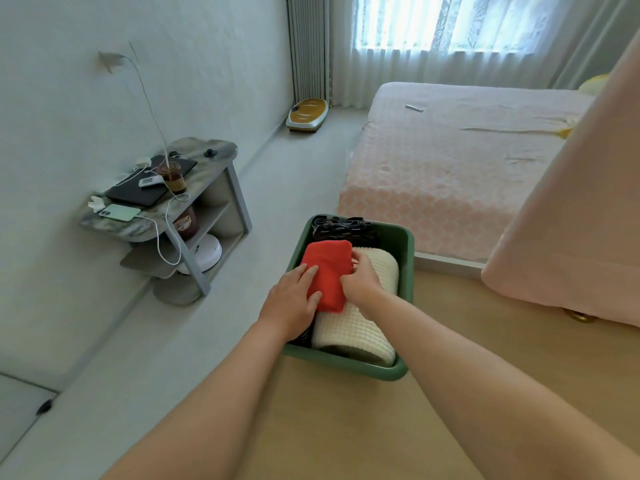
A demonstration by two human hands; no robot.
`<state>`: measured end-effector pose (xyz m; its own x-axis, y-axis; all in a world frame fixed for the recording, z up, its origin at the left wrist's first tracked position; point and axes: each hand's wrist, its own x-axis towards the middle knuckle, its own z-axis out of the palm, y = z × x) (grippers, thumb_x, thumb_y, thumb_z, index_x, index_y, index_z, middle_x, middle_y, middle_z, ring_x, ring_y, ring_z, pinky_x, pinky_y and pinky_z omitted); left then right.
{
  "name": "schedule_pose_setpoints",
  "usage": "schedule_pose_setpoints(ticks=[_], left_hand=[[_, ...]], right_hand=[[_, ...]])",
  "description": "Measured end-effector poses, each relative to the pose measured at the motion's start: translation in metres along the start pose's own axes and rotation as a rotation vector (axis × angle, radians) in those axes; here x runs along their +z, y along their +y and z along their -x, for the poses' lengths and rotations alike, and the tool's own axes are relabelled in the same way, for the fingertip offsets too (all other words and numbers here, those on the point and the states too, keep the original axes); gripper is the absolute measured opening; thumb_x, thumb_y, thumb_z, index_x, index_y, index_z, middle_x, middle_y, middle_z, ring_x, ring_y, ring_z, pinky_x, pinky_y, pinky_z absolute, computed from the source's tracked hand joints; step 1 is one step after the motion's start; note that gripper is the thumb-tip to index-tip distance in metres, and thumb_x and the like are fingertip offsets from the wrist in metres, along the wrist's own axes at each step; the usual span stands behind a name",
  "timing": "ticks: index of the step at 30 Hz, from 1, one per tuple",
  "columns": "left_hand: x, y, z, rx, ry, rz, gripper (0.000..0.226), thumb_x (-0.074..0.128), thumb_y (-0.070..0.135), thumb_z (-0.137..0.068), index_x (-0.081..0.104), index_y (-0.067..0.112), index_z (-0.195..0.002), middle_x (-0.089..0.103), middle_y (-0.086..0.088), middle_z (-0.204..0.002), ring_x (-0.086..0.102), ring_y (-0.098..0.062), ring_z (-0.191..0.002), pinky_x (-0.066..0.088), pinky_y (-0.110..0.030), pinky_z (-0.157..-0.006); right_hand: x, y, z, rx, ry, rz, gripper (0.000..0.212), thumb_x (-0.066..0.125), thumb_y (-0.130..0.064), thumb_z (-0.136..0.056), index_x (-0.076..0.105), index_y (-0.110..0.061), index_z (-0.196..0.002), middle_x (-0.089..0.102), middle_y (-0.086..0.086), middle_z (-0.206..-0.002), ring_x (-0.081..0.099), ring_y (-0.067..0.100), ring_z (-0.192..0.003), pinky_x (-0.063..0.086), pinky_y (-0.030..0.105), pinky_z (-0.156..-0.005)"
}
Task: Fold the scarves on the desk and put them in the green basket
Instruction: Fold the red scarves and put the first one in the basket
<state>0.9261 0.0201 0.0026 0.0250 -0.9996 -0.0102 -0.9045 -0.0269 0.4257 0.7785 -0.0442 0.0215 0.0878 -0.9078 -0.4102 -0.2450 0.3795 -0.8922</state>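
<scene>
You've got the folded red scarf (325,273) inside the green basket (405,244), atop the cream scarf (374,268), left hand (291,303) fingers flat pressing it, right hand (360,282) fingers pinching its edge, likely to keep the fold.

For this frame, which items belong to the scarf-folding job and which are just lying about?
Job: red scarf, cream scarf, black scarf, green basket, desk, left hand, right hand.

Lying about: side table, laptop, phone, bed, scale.
</scene>
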Motion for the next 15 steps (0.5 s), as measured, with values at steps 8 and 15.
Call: schedule_pose_setpoints(ticks=[8, 15], left_hand=[[0.006, -0.009, -0.029, 0.063, 0.045, 0.03, 0.062, 0.039, 0.041, -0.102, 0.011, 0.035, -0.156, 0.01, 0.001, -0.164, 0.014, -0.018, -0.149, 0.019, -0.042, -0.12], [0.018, -0.017, -0.05, 0.076, -0.251, -0.014, 0.09, 0.048, 0.045, -0.098, -0.016, 0.017, -0.154, -0.024, 0.009, -0.158, -0.022, -0.011, -0.146, -0.005, -0.034, -0.122]], right_hand=[[0.014, -0.004, -0.036, -0.038, 0.131, 0.029, 0.067, 0.047, 0.002, -0.092, 0.031, -0.032, -0.148, 0.054, 0.002, -0.133, 0.057, 0.022, -0.111, 0.051, 0.037, -0.094], [-0.003, 0.006, -0.046, -0.694, 0.008, 1.147, 0.064, 0.058, -0.019, -0.09, 0.035, -0.024, -0.15, 0.017, 0.006, -0.162, 0.014, 0.027, -0.149, 0.017, 0.044, -0.12]])
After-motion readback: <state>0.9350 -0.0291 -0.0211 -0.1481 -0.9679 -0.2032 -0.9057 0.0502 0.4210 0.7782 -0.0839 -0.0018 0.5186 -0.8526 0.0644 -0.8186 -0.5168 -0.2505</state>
